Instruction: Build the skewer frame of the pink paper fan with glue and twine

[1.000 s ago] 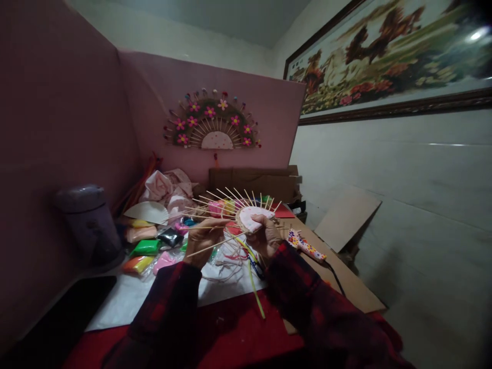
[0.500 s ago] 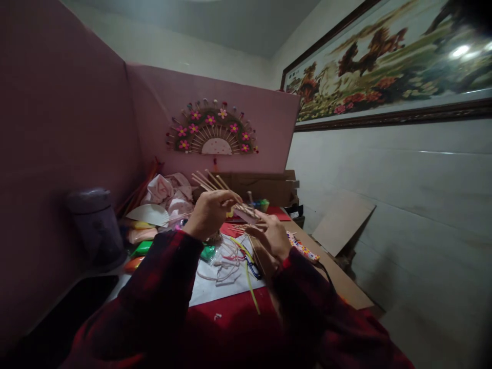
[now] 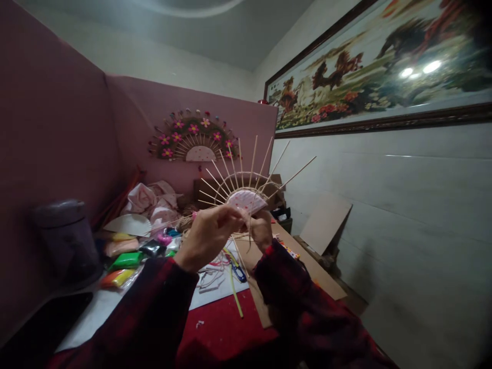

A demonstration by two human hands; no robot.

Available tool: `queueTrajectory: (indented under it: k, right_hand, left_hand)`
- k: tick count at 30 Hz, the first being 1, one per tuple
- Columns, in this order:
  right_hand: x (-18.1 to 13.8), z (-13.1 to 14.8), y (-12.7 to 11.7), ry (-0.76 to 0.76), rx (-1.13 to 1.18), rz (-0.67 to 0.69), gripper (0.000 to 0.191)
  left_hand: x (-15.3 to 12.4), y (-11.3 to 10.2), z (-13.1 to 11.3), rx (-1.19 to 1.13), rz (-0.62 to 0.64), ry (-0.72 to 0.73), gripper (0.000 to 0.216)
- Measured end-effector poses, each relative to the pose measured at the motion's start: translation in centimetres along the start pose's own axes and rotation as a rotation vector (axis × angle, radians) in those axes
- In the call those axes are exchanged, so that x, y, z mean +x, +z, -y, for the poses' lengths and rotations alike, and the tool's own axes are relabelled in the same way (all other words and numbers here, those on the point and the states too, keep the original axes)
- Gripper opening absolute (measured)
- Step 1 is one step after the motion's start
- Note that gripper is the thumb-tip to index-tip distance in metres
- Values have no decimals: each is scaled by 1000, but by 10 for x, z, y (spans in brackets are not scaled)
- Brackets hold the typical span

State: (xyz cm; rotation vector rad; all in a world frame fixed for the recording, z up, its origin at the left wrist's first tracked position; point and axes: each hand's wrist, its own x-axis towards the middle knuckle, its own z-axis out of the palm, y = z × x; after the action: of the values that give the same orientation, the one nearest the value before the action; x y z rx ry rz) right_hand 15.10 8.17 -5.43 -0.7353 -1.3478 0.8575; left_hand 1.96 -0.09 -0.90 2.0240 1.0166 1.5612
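Note:
Upright above the table, a handmade fan frame (image 3: pixel 246 199) faces me. It has a spotted pink half-round base, thin wooden sticks spreading outward, and a curved strand of twine linking them. My left hand (image 3: pixel 213 230) pinches the lower left edge of the base. Around its lower right edge my right hand (image 3: pixel 261 230) is closed, its fingers partly hidden behind the fan. A loose twine end hangs down between the hands. On the pink panel behind hangs a finished-looking fan (image 3: pixel 196 141) with pink flowers.
Bagged coloured clay packets (image 3: pixel 126 260) lie left, near a lidded container (image 3: pixel 65 241) and pink cloth (image 3: pixel 144 200). Blue-handled scissors (image 3: pixel 239 272) and a yellow-green strip (image 3: pixel 236 297) rest on the white sheet and red table. A cardboard sheet (image 3: pixel 319 271) covers the right side.
The fan frame has turned from nearly edge-on to face me, with its sticks now spread upward. Both hands have moved to its bottom edge. The head view has shifted right.

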Motion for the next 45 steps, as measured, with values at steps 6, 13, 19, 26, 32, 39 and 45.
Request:
queueTrajectory:
  k: [6, 13, 19, 26, 32, 39, 45]
  right_hand:
    - [-3, 8, 3, 55, 303, -81, 20]
    - [-28, 18, 40, 207, 659, -55, 37]
    - [-47, 19, 43, 492, 592, 279, 35]
    - [-82, 10, -4, 680, 412, 510, 38]
    - [-81, 15, -34, 529, 121, 492, 44]
    - [-67, 33, -41, 180, -299, 526, 34]
    - [-64, 29, -37, -101, -615, 418, 27]
  left_hand:
    - [-20, -10, 41, -252, -304, -358, 28]
    - [-13, 20, 42, -844, -215, -440, 27]
    - [-7, 5, 43, -981, -332, -552, 13]
    - [-6, -45, 63, -913, -593, -373, 18]
    - [-13, -46, 77, -880, -772, -373, 6]
    - [-29, -51, 89, -881, -621, -489, 18]
    - [-38, -51, 96, -892, -642, -549, 17]
